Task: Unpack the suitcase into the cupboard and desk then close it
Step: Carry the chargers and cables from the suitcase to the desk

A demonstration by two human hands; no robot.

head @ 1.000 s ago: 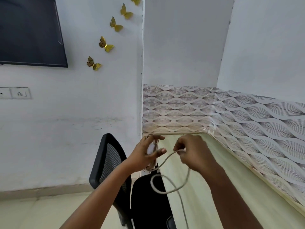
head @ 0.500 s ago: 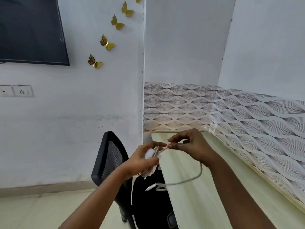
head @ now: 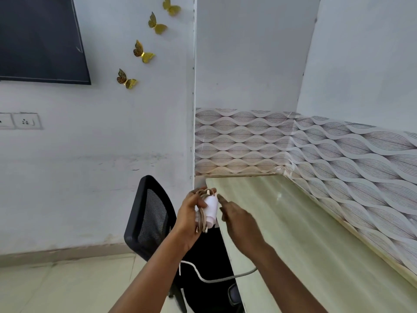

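My left hand (head: 189, 213) grips a white charger (head: 211, 208) with its whitish cable coiled around it, held just left of the desk's near corner. A loose stretch of the cable (head: 214, 279) hangs below and curves under my right forearm. My right hand (head: 237, 219) hovers beside the charger over the pale green desk (head: 304, 233), its fingers pointing toward the charger; whether it holds the cable is hidden. The suitcase and cupboard are out of view.
A black mesh office chair (head: 149, 220) stands left of the desk, below my arms. Patterned wallpaper (head: 316, 154) lines the wall behind the desk. A dark screen (head: 40, 37) and a wall socket (head: 27, 121) are on the left wall.
The cable loops have been wound onto the charger in my left hand. My right hand has let the loop go and dropped lower, and the loose end now hangs further down.
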